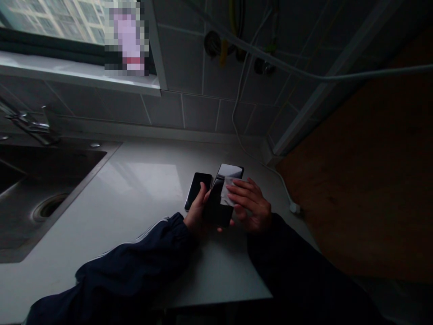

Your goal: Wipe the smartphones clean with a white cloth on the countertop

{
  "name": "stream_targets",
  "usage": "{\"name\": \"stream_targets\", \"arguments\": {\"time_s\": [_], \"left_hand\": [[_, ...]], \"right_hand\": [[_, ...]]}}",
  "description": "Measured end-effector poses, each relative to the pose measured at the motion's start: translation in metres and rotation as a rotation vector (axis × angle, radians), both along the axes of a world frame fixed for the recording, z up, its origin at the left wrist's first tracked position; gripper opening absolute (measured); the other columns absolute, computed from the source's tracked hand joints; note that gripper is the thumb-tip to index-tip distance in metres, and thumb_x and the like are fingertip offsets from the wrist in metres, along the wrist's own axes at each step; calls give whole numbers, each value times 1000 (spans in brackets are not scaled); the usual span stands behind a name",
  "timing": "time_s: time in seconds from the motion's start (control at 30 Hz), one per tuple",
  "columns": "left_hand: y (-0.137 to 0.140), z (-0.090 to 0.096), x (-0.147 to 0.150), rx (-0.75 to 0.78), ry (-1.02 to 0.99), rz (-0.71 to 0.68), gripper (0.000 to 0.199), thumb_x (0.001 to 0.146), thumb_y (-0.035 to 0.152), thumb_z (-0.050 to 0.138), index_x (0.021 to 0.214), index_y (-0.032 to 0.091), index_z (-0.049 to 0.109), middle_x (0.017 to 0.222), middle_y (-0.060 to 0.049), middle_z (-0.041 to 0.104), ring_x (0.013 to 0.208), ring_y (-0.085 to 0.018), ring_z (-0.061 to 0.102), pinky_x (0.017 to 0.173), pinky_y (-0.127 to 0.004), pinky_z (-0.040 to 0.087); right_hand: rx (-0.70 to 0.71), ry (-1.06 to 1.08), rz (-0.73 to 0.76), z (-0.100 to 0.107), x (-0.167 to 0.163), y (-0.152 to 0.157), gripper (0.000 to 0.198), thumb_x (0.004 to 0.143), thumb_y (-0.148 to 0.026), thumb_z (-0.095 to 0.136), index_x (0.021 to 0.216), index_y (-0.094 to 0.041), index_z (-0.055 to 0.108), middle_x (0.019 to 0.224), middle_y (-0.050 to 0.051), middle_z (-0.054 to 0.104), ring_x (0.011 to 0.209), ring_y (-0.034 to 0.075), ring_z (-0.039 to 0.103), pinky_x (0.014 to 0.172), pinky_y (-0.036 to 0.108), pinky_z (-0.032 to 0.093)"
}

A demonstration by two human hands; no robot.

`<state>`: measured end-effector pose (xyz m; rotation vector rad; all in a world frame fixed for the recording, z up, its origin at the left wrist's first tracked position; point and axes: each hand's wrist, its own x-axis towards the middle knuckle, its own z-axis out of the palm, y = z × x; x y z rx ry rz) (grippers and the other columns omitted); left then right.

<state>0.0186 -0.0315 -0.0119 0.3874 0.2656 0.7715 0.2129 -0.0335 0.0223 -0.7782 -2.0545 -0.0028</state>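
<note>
A dark smartphone (218, 210) with a glossy screen is tilted above the counter, gripped along its left edge by my left hand (196, 208). Fingertips of that hand peek out from under the phone's lower right side. My right hand (252, 205) presses a small pale cloth (227, 192) flat against the phone's screen, its fingers stretched over the cloth. Just left of the held phone, a second smartphone (196, 192) lies dark-screened on the white counter, partly covered by my left thumb.
A steel sink (111, 151) with a faucet (34, 124) is on the left. A white cable (237, 122) runs down the tiled wall to a plug (295, 207) on the counter (149, 189). A brown wooden panel (365, 180) borders the right side. A window (67, 22) is upper left.
</note>
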Motion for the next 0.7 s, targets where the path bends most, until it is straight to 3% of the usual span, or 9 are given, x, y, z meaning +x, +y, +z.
{"name": "stream_targets", "arguments": {"time_s": [0.23, 0.43, 0.57, 0.7], "left_hand": [[3, -6, 3, 8, -2, 30, 80, 91, 76, 39, 146, 19, 48, 100, -14, 72, 68, -30, 75, 42, -32, 57], [1, -2, 5, 28, -23, 46, 81, 92, 75, 37, 146, 16, 49, 101, -15, 72, 70, -30, 74, 42, -33, 55], [1, -2, 3, 21, -17, -26, 82, 92, 76, 34, 140, 14, 55, 98, -18, 74, 75, -32, 75, 45, -32, 55], [-2, 3, 5, 13, 79, -16, 70, 97, 67, 40, 131, 11, 62, 97, -17, 75, 76, -28, 75, 48, -28, 54]], "right_hand": [[30, 62, 121, 4, -7, -11, 30, 90, -22, 57, 116, -27, 71, 122, 5, 76, 115, 26, 71, 118, 58, 36], [31, 16, 72, 1, -6, -8, 25, 93, -26, 55, 111, -26, 73, 121, 4, 76, 117, 25, 70, 118, 55, 38], [-3, -71, -46, -4, -3, 1, 33, 97, -27, 52, 124, -24, 70, 134, 8, 69, 134, 26, 58, 121, 55, 32], [-79, -138, -114, -13, -2, 7, 54, 102, -37, 44, 153, -19, 43, 158, 15, 45, 152, 30, 33, 122, 60, 27]]}}
